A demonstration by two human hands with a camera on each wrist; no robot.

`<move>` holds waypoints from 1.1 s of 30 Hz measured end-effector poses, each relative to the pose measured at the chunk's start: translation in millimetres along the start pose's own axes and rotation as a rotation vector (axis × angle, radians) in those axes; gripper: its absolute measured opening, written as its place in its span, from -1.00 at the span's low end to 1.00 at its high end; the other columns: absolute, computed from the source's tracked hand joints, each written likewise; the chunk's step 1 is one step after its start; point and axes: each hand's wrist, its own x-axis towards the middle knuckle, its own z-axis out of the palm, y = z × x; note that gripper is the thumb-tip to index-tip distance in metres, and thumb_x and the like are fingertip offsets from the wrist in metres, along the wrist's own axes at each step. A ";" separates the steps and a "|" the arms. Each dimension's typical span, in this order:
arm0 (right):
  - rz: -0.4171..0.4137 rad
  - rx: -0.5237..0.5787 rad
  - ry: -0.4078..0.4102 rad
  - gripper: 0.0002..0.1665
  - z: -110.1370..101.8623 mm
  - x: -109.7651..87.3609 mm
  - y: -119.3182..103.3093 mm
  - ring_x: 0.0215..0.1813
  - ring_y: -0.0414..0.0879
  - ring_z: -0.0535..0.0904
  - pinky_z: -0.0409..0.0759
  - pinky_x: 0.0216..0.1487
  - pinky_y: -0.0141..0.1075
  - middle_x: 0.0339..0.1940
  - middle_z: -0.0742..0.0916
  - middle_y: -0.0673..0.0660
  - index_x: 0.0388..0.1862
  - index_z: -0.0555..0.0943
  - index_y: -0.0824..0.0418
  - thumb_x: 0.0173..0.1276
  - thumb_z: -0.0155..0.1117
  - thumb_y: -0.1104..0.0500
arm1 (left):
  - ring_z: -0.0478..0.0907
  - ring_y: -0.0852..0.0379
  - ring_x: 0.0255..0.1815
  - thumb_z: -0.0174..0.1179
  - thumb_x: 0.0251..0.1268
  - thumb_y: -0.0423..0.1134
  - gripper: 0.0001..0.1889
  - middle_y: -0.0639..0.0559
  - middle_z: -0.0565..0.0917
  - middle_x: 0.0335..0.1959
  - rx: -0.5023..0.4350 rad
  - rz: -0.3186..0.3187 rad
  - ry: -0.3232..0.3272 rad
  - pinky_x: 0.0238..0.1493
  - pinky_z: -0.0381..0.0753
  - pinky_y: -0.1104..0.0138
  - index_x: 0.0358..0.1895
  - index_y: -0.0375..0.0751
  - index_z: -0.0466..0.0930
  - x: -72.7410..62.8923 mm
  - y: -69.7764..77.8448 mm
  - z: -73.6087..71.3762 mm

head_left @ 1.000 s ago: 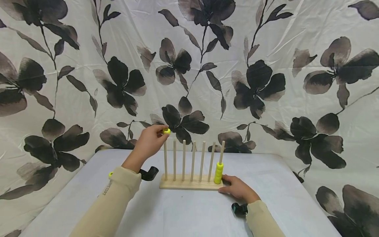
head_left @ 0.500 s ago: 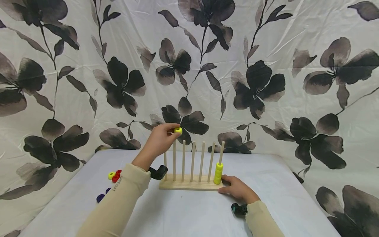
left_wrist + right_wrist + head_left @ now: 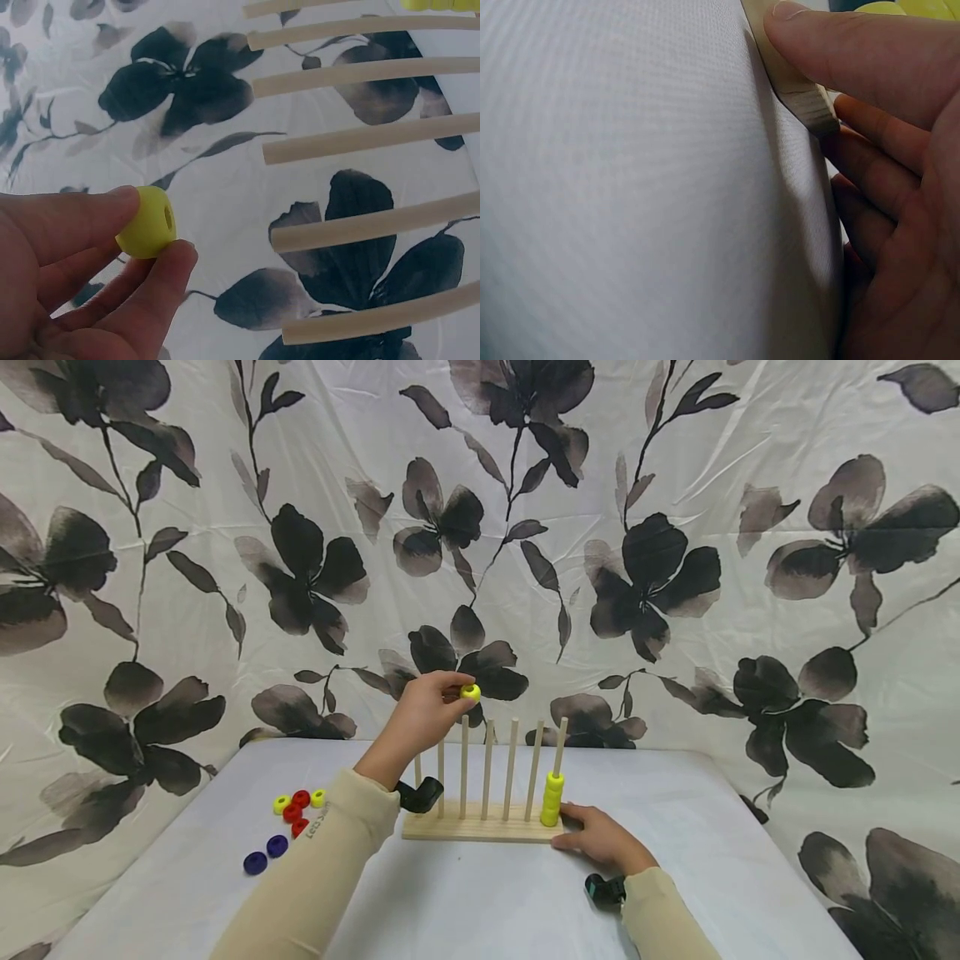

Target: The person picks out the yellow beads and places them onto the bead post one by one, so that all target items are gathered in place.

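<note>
From my end, the nearest things I see are the two beige sleeves, the left sleeve (image 3: pixel 315 868) reaching in ahead of and to the left of the wooden rack (image 3: pixel 480 830) and the right sleeve (image 3: pixel 663 914) ahead of and to its right, over the white table (image 3: pixel 465 910). Two blue beads (image 3: pixel 256 862) lie left of the rack, a little nearer me than its base. By the rack's right end I have the right hand (image 3: pixel 600 839), its fingers gripping the corner of the base, thumb at the front edge. Roughly level with the base but well to its left sit three red beads (image 3: pixel 292 813), one partly covered by the sleeve, and two yellow beads (image 3: pixel 282 804). The rack carries a row of seven upright pegs (image 3: pixel 487 768); a yellow stack (image 3: pixel 552 800) fills the lower part of the rightmost one. Above the rack's left half I see the left hand (image 3: pixel 423 718), its fingers pinching a yellow bead (image 3: pixel 146 223) clear of the peg tips, with the hole turned toward the pegs. Behind the rack hangs a floral cloth (image 3: pixel 330 427), pale with dark blooms.
</note>
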 end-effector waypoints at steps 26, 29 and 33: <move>-0.004 0.003 -0.001 -0.11 0.3 2.6 3.0 0.50 0.22 0.23 0.18 0.45 0.21 0.45 0.43 0.18 0.42 0.39 0.12 0.12 0.46 -0.10 | 0.66 0.05 0.07 0.23 0.31 -0.30 -0.66 -0.07 0.69 0.05 -0.019 0.059 -0.065 0.02 0.68 0.27 0.15 -0.18 0.61 17.8 28.1 34.4; -0.008 0.005 0.000 -0.11 0.4 3.0 3.6 0.50 0.21 0.23 0.18 0.45 0.20 0.46 0.43 0.18 0.41 0.40 0.11 0.12 0.46 -0.09 | 0.65 0.05 0.06 0.22 0.32 -0.31 -0.65 -0.08 0.68 0.06 -0.023 0.065 -0.079 0.02 0.67 0.29 0.16 -0.20 0.60 19.8 30.9 40.1; -0.010 0.009 -0.002 -0.11 0.5 3.7 4.4 0.50 0.21 0.24 0.18 0.45 0.20 0.45 0.43 0.18 0.41 0.40 0.12 0.11 0.46 -0.09 | 0.64 0.05 0.07 0.21 0.33 -0.31 -0.64 -0.09 0.66 0.08 -0.024 0.067 -0.104 0.03 0.67 0.29 0.19 -0.21 0.58 22.2 34.6 47.8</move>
